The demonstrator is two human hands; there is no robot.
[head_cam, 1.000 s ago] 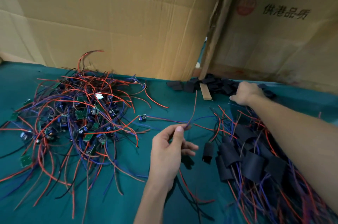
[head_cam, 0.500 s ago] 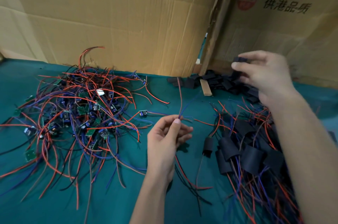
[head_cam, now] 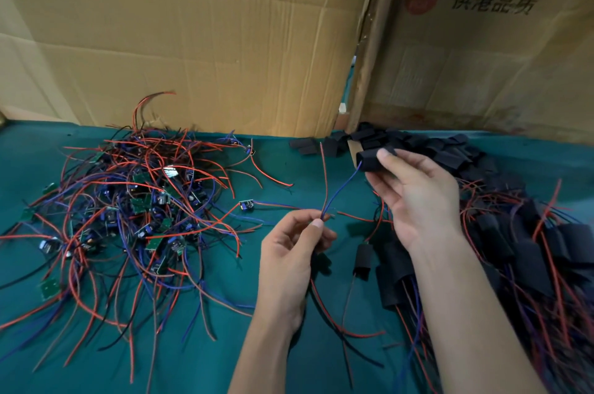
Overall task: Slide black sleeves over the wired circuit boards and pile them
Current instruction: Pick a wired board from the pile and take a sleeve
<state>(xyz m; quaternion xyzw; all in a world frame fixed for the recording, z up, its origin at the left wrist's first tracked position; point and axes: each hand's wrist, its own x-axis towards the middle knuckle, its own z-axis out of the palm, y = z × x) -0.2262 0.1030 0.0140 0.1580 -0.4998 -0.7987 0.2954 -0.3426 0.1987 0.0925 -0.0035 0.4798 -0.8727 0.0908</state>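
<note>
Left hand (head_cam: 294, 252): at centre, thumb and forefinger pinching a red and a blue lead (head_cam: 334, 197) together near their base. Leads held upright and bunched, probably to present two free tips as one for threading. Board belonging to these leads hidden under the hand; cannot tell how it hangs.

Right hand (head_cam: 418, 197): raised just right of the leads, fingers (head_cam: 390, 158) and thumb curled round a black sleeve (head_cam: 369, 162). Sleeve held sideways with its open mouth facing the wire tips; blue tip at or just inside the mouth, red tip standing clear to the left. Judged step: start of threading, sleeve not yet over any board.

Unsleeved stock (head_cam: 135, 200): loose tangle of green circuit boards with red, blue and black leads, on the left of the green-covered counter (head_cam: 305, 361). Kept on the left-hand side, apparently for easy picking.

Empty sleeves (head_cam: 427, 144): black heap at the back, against the cardboard boxes (head_cam: 209, 40), near the right hand.

Finished pile (head_cam: 530, 252): sleeved boards with trailing leads, heaped at right, well apart from raw stock, presumably to avoid mixing.
</note>
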